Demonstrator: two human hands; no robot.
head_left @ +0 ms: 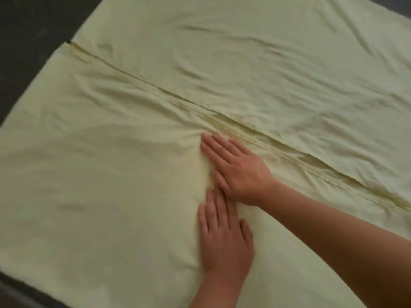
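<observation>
Right grip [235, 172] is open on my feed: fingers straight and close together, palm down, pressing the pale yellow sheet [100, 174] just below the hemmed edge [169, 94]. Its fingertips point up and to the left, and the cloth bunches into small creases right at them. Left grip [224, 243] is open too, palm down, fingers straight and pointing away from me, thumb out to the right. Its fingertips meet the near side of the right grip (I can't tell from here whether they slip beneath it or only butt against it). The left forearm comes in from the bottom of my view, and the right forearm comes in from the lower right across the cloth. Moving outward, the sheet lies spread over nearly the whole view, its near layer fairly smooth left of the grips. The hemmed edge runs as a long diagonal from upper left to far right, with a more wrinkled layer beyond it. A dark surface [26, 30] shows past the sheet at the upper-left and lower-left corners.
</observation>
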